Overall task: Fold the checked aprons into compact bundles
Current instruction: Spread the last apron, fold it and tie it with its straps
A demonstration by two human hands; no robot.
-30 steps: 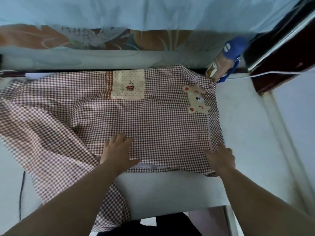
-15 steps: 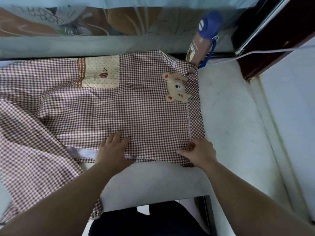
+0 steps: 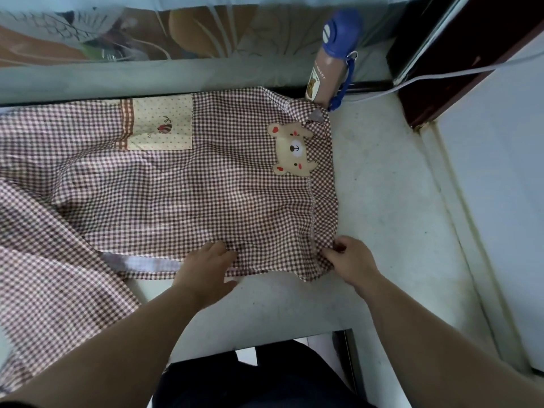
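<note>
A checked apron [image 3: 176, 195], brown and cream, lay spread across a pale desk [image 3: 382, 201], seen from above by the person folding it. A cream pocket [image 3: 162, 122] sat near its far edge and a bear patch [image 3: 294, 151] near its right side. The apron's left part trailed toward the near left and seemed to hang past the desk's edge. A bottle [image 3: 332, 60] with a blue cap stood just beyond the far right corner of the cloth.

The left hand [image 3: 206, 269] rested flat on the near hem, its fingers [image 3: 219, 248] straight and released, pressing the cloth down. The right hand [image 3: 350, 260] pinched the near right corner, fingers [image 3: 343, 241] curled and grasping the fabric against the thumb.

The cloth looked thin, light and limp, rumpling easily and holding no shape of its own. It would likely slide on the smooth desk unless pinned. Corners and hems seemed the best places to take hold, with one palm anchoring the fold line. A pale tie band [image 3: 141, 263] along the near hem could tangle and probably wanted tucking in before bundling.
</note>
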